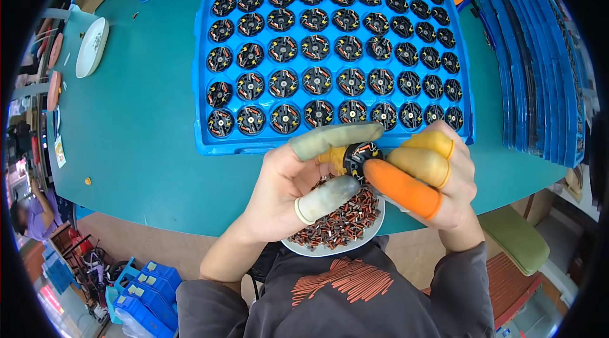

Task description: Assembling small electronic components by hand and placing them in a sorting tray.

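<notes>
A black round part (363,159) with small metal and orange pieces on its face is held up near the front edge of the table. My left hand (279,189) grips it between fingers and thumb, which wear pale and yellow finger cots. At the part's right side, my right hand (444,170) is closed, an orange cot on one digit and yellow cots on others. The orange tip touches the part; whatever else this hand pinches is hidden. Below both hands, a white bowl (330,250) holds a heap of small dark and reddish-brown pieces (346,221).
Beyond my hands lies a blue tray (202,84) with rows of similar black round parts (316,47). Stacked blue trays (539,65) stand at the right. A white oval dish (92,47) sits on the green table (146,122) at left. Blue bins (149,297) are on the floor.
</notes>
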`<state>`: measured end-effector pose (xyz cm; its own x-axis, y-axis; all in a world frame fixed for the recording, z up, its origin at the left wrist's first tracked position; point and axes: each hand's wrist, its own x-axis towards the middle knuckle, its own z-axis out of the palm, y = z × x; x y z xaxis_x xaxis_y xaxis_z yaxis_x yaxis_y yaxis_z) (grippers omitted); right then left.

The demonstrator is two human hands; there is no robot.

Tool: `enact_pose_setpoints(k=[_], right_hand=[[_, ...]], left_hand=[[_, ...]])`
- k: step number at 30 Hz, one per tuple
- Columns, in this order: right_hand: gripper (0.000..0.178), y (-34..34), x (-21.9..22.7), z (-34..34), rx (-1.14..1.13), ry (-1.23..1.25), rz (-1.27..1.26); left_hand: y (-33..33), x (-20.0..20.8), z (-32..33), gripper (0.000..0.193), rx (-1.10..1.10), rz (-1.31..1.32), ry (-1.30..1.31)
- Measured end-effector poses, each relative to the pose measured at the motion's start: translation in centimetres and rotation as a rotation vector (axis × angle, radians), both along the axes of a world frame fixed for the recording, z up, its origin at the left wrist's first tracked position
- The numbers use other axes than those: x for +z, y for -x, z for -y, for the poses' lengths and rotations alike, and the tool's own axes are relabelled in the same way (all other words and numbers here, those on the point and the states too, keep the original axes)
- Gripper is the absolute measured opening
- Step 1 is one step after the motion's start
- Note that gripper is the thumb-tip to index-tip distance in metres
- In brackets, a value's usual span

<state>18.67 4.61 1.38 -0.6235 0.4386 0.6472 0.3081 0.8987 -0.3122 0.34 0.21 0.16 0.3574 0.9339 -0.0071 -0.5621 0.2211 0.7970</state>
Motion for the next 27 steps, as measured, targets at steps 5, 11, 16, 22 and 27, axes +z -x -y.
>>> enact_pose_setpoints(k=[5,11,16,22,27], right_hand=[[0.033,0.2,0.7,0.3,-0.035,-0.039,0.087],[0.037,0.5,0.8,0.7,-0.078,-0.078,0.134],[0.030,0.9,0.4,1.2,-0.053,0.058,0.029],[0.021,1.0,-0.2,1.3,0.009,0.569,-0.066],[0.037,0.8,0.1,1.5,0.060,1.036,-0.327]], left_hand=[[0.0,-0.3,0.0,0.042,0.024,-0.049,0.004],[0.1,0.1,-0.1,0.046,0.051,0.032,0.035],[-0.3,-0.5,0.3,0.042,0.155,-0.144,-0.102],[-0.2,-0.9,0.1,0.039,0.204,-0.262,-0.263],[-0.1,-0.7,0.1,0.039,0.158,-0.287,-0.356]])
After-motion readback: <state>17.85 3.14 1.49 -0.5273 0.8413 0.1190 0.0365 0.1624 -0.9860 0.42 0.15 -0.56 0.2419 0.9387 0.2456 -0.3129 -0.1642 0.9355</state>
